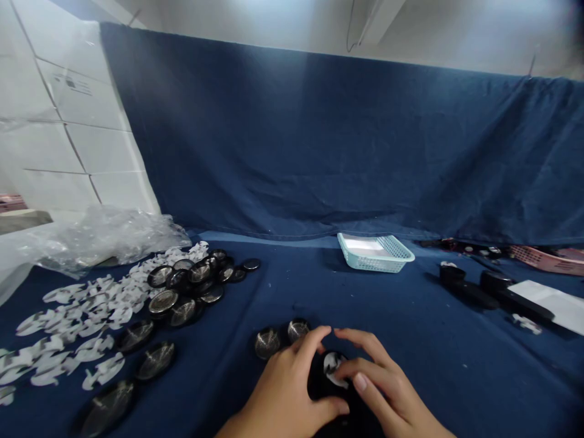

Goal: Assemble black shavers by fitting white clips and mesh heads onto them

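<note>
Near the bottom centre, my left hand (292, 383) curves its thumb and fingers round a black round part (318, 377), much of which the hands hide. A white plastic piece (332, 367) sits inside the top of it. The fingertips of my right hand (383, 380) press on that white piece from the right, with the index finger reaching over the black part's far rim. Just beyond my left hand lie two black round caps with shiny patterned faces, one (267, 343) to the left and one (298, 329) partly behind my fingers.
At left spread many white plastic pieces (98, 304) and a group of black round caps (182, 310). Clear plastic bags (114, 237) lie behind them. A light blue basket (376, 261) holds something white. Black parts (469, 292) and a pink basket (547, 260) are at right.
</note>
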The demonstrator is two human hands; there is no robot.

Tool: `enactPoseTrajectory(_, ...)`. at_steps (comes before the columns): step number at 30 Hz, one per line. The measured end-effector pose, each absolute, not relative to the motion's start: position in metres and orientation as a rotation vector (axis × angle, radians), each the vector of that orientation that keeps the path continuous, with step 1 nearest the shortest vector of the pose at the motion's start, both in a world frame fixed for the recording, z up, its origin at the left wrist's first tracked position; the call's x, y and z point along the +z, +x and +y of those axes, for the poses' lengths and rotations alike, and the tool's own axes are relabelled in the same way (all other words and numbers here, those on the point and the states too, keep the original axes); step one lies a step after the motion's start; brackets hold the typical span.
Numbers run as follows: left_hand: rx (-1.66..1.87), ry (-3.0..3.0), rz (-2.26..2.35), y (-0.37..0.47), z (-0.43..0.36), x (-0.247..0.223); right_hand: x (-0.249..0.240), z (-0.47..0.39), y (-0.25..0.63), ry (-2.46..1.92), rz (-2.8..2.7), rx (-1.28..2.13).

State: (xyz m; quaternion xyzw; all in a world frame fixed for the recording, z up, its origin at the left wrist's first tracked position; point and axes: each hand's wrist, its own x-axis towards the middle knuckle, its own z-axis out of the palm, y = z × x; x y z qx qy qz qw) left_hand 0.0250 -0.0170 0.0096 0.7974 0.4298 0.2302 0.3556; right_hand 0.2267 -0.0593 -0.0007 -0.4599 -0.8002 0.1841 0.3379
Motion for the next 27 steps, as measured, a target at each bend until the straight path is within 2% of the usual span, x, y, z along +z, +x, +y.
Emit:
enactPoseTrajectory(7, 0.615, 2.062, 1.1, 0.027, -0.019, 0.01, -0.005, -0.051, 0.227, -1.188, -2.243, 0.133)
enactPoseTrajectory(15, 0.581, 2.046, 1.134, 0.026, -0.017, 0.012, -0.012, -0.056, 0.231, -1.252, -2.023, 0.224)
enactPoseTrajectory(22, 0.575, 2.053, 1.099, 0.026, -0.017, 0.01, -0.007, -0.055, 0.23, -0.983, -2.138, 0.079)
enactPoseTrajectory(27, 0.622, 2.076, 1.086, 0.027, -0.018, 0.005, -0.01, -0.053, 0.231, -1.058, -2.233, 0.049)
